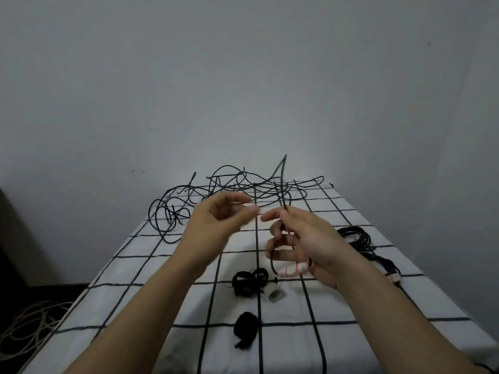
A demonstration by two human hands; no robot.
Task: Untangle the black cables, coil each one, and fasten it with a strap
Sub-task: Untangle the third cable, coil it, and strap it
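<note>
just past our fingertips, at the far end of the worktop (pixel 162 265), sits the tangle of black cables (pixel 229 184), a loose mess of loops lying on the white cloth with the black grid lines. our hands are raised above the cloth, close together but not touching. our right hand (pixel 305 238) grips one black cable (pixel 272 261): the strand runs up out of the fingers toward the tangle, and a loop of it hangs under the palm, ending in a white and pink plug (pixel 293 269) just below the hand. our left hand (pixel 216 220) is a bit blurred, with its fingers loosely spread and nothing in them, its tips pointing at the right index finger.

right of our right hand lies a coiled cable (pixel 353 236), flat on the cloth. under our hands, nearer to us, there's a bunch of black straps (pixel 249 283) with a small white roll (pixel 276 294) touching it, and closer still one more black strap (pixel 245 330) on its own. way off left of our left arm, pale cords (pixel 29 325) lie heaped on the floor.
</note>
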